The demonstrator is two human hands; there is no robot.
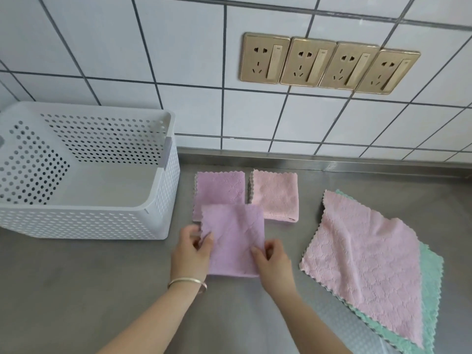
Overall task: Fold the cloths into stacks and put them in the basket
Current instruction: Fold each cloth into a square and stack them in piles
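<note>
Purple folded cloth (233, 241) is held just above the grey metal tabletop (89, 290), near the front centre. Left hand (190, 254) pinches its left edge, thumb on top and fingers curled beneath. Right hand (274, 261) pinches the lower right edge in the same manner. Both grips are narrow and closed on that cloth. A silver bangle (187, 283) sits on the left wrist.

Behind the held cloth, partly overlapped by it, lies a folded purple stack (219, 190). Just beside that, to the right, lies a folded pink stack (277, 195); the two are close but apart. Further right, an unfolded pink cloth (362, 261) lies spread over a green cloth (431, 277), whose edges show along the right and far sides.

White perforated basket (163, 200) stands at the left, against the tiled wall (178, 47), with no cloth in it. Four gold sockets (329, 63) are mounted on the wall.
</note>
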